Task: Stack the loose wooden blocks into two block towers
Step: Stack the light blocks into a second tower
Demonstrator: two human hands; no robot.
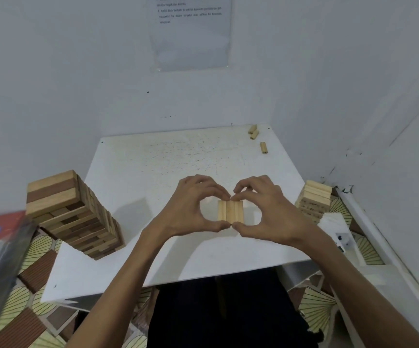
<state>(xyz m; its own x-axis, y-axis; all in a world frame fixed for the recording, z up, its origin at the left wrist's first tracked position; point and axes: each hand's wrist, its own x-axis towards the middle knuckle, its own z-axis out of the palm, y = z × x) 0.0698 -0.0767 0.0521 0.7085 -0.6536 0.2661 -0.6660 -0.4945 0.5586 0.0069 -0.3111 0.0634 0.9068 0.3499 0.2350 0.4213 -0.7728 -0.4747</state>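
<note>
Row of three blocks [230, 210], flat on table [153, 156], enclosed between both hands. Left hand [193, 209] and right hand [266, 212] curl round it, fingertips at its far edge, thumbs at its near edge. Two-tone tower [75, 212] outside the left; pale tower [314, 202] outside the right.

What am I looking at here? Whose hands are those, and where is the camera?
The camera sits on a person's head and looks down, so you see their own arms. The left hand and right hand curl around a row of three pale blocks lying side by side on the white table, thumbs and forefingers pinching its ends. A tall tower of light and dark blocks stands on the left, a smaller pale tower on the right. Three loose blocks wait in the far corner.
</note>
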